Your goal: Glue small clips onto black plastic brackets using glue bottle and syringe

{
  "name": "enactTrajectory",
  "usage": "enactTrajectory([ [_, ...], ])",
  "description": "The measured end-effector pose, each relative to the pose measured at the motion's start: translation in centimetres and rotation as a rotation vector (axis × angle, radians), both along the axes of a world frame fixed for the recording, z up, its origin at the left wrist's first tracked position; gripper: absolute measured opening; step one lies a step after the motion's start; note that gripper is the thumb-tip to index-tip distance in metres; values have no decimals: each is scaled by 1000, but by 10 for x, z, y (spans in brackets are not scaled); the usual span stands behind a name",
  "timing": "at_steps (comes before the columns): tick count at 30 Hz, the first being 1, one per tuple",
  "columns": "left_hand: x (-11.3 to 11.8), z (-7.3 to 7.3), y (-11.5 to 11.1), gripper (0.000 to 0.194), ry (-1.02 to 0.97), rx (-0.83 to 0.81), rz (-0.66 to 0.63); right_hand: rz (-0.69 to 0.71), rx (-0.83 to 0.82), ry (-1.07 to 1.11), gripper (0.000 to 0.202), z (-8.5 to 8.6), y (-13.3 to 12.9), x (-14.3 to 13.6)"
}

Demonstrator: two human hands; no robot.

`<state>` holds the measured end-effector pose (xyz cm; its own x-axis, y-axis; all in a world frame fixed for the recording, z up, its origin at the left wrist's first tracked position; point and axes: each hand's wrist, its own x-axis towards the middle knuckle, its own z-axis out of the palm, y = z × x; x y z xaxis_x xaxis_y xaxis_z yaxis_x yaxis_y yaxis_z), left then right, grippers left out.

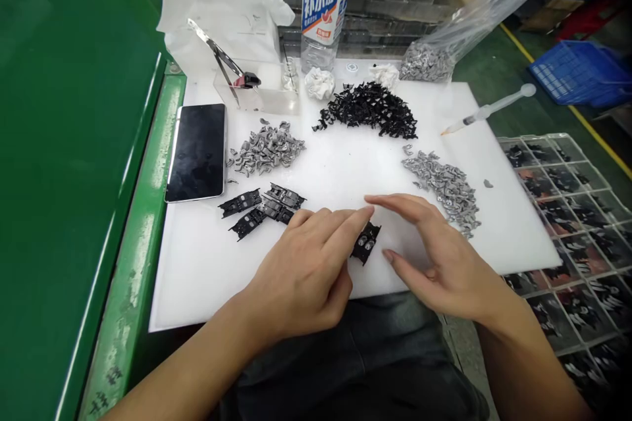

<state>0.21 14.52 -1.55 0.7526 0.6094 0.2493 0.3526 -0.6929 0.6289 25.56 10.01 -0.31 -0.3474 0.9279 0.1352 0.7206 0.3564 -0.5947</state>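
Observation:
My left hand (309,263) is over the front middle of the white board (197,276), its fingers together and pointing right. Next to its fingertips is a black part with two shiny round pieces (365,243), partly hidden by that hand. To the right of this part, my right hand (434,253) has thumb and fingers apart, with nothing between them. Several black housings (247,222) lie left of my left hand. Behind the hands are a grey pile of small parts (269,148), a black pile (370,108) and another grey pile (447,191).
A phone (197,152) lies at the left. Behind it stand a clear box (266,99) with tweezers and a bottle (326,13). A syringe (488,110) and a bag of grey parts (429,60) are back right. Compartment trays (573,210) sit beyond the right edge.

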Motion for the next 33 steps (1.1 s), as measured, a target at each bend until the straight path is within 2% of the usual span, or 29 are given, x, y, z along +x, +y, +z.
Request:
enactTrajectory([
  [3,1,-1,-1,58,-21,29,57,48,-2,-45,68,2,2,4],
  [8,3,-6,-1,29,32,102,62,85,62,38,48,-5,4,12],
  [12,2,-10,0,9,-66,101,97,61,128,142,43,-13,4,14],
  [22,3,-14,1,20,-131,162,122,114,284,138,34,-20,3,12],
  [26,3,-16,1,29,-117,206,115,110,301,117,33,-21,3,10],
  [33,3,-15,1,26,-104,201,93,116,306,103,34,-21,3,9],
])
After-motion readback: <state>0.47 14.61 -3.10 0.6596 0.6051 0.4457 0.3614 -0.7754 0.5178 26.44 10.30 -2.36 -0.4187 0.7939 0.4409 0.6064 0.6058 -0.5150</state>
